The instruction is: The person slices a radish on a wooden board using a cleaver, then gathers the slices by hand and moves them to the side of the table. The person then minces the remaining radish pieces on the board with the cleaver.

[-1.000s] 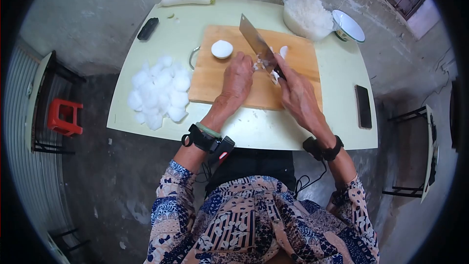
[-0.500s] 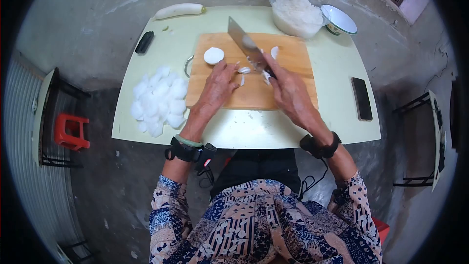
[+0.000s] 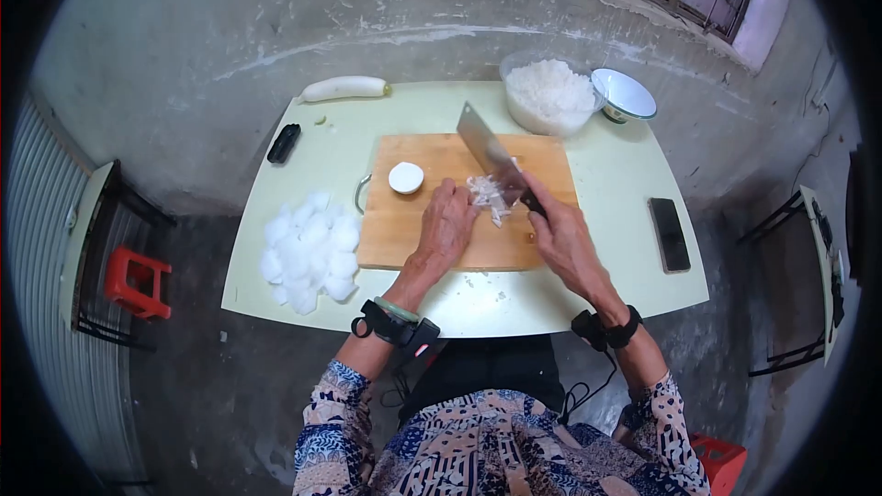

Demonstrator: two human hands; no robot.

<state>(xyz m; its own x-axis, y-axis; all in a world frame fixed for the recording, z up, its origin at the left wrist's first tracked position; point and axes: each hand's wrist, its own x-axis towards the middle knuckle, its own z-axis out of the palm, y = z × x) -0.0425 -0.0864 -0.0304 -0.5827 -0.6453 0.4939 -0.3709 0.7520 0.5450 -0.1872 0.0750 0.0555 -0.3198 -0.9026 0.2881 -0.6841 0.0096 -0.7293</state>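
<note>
Currently clutching cleaver (image 3: pixel 490 149) in curled right hand (image 3: pixel 567 243) over cutting board (image 3: pixel 390 231); resting bunched left hand (image 3: pixel 447 223) beside chopped white bits (image 3: pixel 483 191); can't tell if pinching any.

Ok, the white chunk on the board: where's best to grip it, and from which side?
I'd take the white chunk around its rounded sides, coming from the left: its top looks flat, offering little to pinch, and the left hand and the knife in the right hand lie to its right.
</note>
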